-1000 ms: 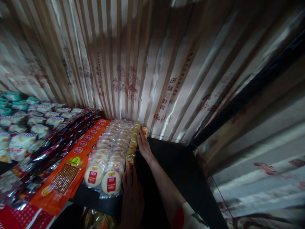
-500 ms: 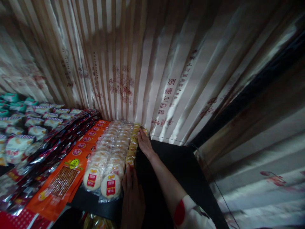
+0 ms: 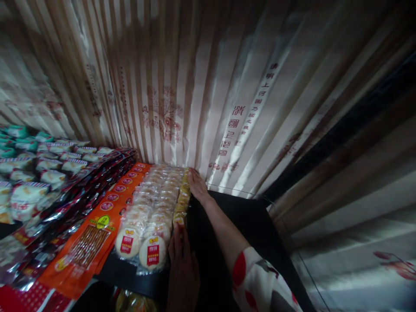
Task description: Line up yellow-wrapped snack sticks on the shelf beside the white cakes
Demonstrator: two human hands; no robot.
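A narrow row of yellow-gold snack packets (image 3: 182,197) stands on the black tabletop beside two rows of clear-wrapped round white rice crackers (image 3: 153,251). My right hand (image 3: 197,185) lies flat along the far right side of the yellow row, fingers stretched out and touching it. At the near end of that row, my left hand (image 3: 183,266) rests with its fingers extended, fingertips against the front packet. Neither hand is wrapped round anything. The undersides of both hands are hidden, and the left one is in shadow.
Left of the crackers lie orange snack bags (image 3: 85,242), then dark red shiny packs (image 3: 94,186), white bags (image 3: 29,197) and green packs (image 3: 17,132). A pleated printed curtain (image 3: 165,86) hangs behind. More gold packets (image 3: 134,301) show below the table edge.
My right hand has straightened and moved slightly, now flatter along the far part of the yellow row. My left hand stays at the near end. The view has shifted a little.
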